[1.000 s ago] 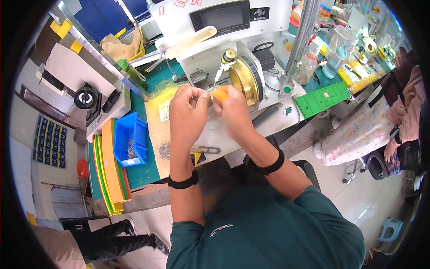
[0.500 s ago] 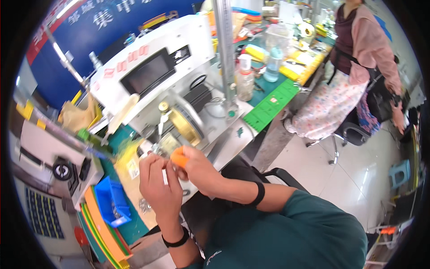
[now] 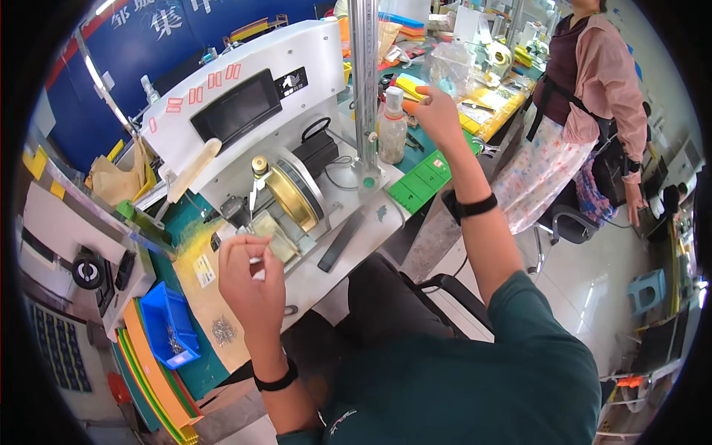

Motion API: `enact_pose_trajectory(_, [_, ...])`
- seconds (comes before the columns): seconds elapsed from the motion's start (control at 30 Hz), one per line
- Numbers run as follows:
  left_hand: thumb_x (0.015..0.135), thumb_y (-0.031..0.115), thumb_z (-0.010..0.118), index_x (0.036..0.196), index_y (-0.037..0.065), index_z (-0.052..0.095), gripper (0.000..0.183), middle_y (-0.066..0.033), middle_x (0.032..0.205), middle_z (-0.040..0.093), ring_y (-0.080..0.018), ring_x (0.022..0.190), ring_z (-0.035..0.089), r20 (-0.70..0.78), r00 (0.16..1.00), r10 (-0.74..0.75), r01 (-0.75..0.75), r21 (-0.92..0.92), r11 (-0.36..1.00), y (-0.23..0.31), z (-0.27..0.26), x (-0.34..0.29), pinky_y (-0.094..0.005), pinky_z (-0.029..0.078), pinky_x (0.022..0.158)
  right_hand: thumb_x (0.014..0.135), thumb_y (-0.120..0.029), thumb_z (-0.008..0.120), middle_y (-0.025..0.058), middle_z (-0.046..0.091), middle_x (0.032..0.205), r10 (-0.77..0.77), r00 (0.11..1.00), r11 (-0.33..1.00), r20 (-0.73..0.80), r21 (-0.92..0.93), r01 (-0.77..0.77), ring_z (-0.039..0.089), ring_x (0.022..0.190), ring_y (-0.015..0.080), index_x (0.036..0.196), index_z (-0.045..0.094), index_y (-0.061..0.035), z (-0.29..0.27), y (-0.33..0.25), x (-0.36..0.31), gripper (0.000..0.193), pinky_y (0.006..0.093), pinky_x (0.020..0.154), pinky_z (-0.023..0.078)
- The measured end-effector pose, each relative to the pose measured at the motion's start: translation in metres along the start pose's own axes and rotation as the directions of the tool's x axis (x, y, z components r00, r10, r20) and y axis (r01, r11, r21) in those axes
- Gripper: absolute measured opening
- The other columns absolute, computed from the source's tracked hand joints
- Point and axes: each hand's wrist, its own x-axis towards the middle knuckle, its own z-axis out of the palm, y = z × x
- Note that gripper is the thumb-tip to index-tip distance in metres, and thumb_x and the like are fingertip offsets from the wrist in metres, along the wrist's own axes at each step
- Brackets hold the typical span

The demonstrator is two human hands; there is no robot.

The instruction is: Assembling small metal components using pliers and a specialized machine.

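Observation:
My left hand [image 3: 254,288] is raised over the front of the bench, beside a white machine [image 3: 245,55] with a brass-coloured wheel [image 3: 293,196]. Its thumb and fingers are pinched together; a small whitish bit shows between them, too small to name. My right hand [image 3: 439,119] is stretched out to the far right, orange covers on two fingertips. Those fingertips are apart and nothing shows between them. Just left of it stands a clear bottle with a white cap [image 3: 391,130]. A second clear bottle is mostly hidden behind the right hand.
A blue bin [image 3: 165,326] holding small metal pieces stands at the left, near a loose heap of metal pieces [image 3: 222,331]. A green tray [image 3: 423,184] lies right of the metal post [image 3: 365,89]. At the right a person in a pink top [image 3: 612,81] stands beside a chair.
My right hand has left my left hand and swung far up and right, to the bottles. My left hand stays near the wheel, slightly lower and further left in view.

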Motion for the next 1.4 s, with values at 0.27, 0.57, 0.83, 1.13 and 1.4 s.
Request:
enact_pose_trajectory(0.27, [0.086,-0.010,0.066,0.085,-0.001,0.059,0.012,-0.0099,0.102,0.064,-0.0157,0.094,0.070,-0.033,0.999,-0.025,0.022,-0.088,0.996,-0.008,0.002,-0.004,-0.0238,0.059,0.064,0.082,-0.034,0.078,0.0184,0.076,0.085,-0.072,0.991,0.979,0.109,-0.182,0.091,0.074,0.077,0.0290,0.091,0.077,-0.0051,0.025,0.007,0.029,0.031,0.0435,0.069,0.054])
enact_pose_trajectory(0.57, [0.085,-0.011,0.072,0.097,-0.004,0.069,0.013,-0.0166,0.117,0.067,-0.0265,0.101,0.072,-0.089,0.982,0.166,-0.158,0.087,0.984,-0.022,0.006,-0.026,-0.0338,0.062,0.089,0.095,-0.007,0.074,0.0167,0.076,0.108,-0.247,0.969,0.587,-0.024,0.792,0.169,0.066,0.073,0.0089,0.121,0.066,0.0061,-0.032,-0.155,-0.181,0.030,0.0194,0.061,0.049])
enact_pose_trajectory(0.83, [0.083,-0.012,0.070,0.095,-0.004,0.068,0.015,-0.0183,0.123,0.062,-0.0301,0.112,0.072,-0.054,0.989,0.137,-0.133,0.065,0.989,-0.034,0.009,-0.036,-0.0371,0.060,0.098,0.093,-0.006,0.078,0.0062,0.075,0.099,-0.329,0.897,0.573,0.294,0.818,-0.058,0.068,0.076,0.0074,0.117,0.072,0.0042,0.030,-0.165,-0.215,0.026,0.0201,0.063,0.052])
enact_pose_trajectory(1.13, [0.082,-0.013,0.070,0.095,-0.005,0.066,0.016,-0.0184,0.124,0.060,-0.0308,0.113,0.073,-0.073,0.984,0.164,-0.159,0.066,0.985,-0.036,0.010,-0.035,-0.0354,0.063,0.089,0.100,-0.005,0.069,0.0113,0.077,0.099,-0.466,0.855,0.688,0.229,0.701,0.187,0.065,0.064,0.0081,0.119,0.067,0.0076,0.058,-0.144,-0.213,0.024,0.0203,0.058,0.052])
enact_pose_trajectory(1.4, [0.082,-0.014,0.070,0.096,-0.005,0.067,0.016,-0.0180,0.124,0.060,-0.0302,0.110,0.074,-0.084,0.984,0.159,-0.155,0.053,0.987,-0.037,0.009,-0.036,-0.0318,0.063,0.080,0.099,-0.005,0.070,0.0096,0.077,0.096,-0.448,0.867,0.664,0.220,0.731,0.158,0.065,0.064,0.0078,0.117,0.069,0.0068,0.062,-0.150,-0.214,0.021,0.0202,0.058,0.051])
